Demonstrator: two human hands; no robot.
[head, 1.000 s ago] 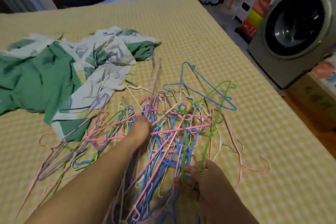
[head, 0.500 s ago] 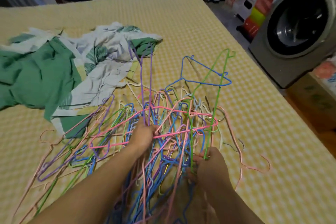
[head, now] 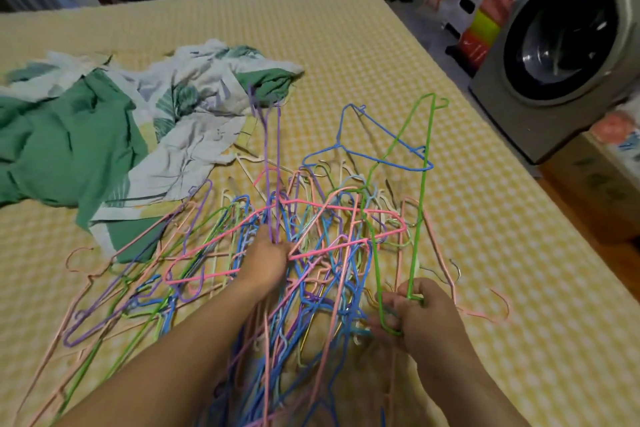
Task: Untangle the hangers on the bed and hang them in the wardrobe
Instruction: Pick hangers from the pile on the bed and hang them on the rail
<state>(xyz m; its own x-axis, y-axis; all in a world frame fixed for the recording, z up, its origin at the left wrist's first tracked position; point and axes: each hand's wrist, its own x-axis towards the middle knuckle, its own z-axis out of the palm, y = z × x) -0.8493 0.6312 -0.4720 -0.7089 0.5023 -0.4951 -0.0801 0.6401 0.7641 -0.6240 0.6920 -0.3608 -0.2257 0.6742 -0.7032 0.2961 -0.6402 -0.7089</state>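
2 hands are at work in the head view, the only view you have. Your left hand reaches into the middle of the tangle of hangers on the bed, fingers curled round a purple hanger that stands up out of the pile; the fingertips are buried among the wires, so you cannot see exactly how many strands they hold. Your right hand pinches the lower end of a green hanger, which rises steeply from the pile, its far end high above the bed. A blue hanger juts up between these 2, crossing the green one near its right corner.

Most of the pile is hard to sort by eye: pink, blue, purple, green and white wires overlap, and those at the bottom edge are cut off by the frame and blurred. Your forearms hide part of the heap.

To the left lies a crumpled green and white cloth, its lower corner under several hangers. At right, beside the bed, stands a washing machine, partly cut off. No wardrobe can be made out with certainty.
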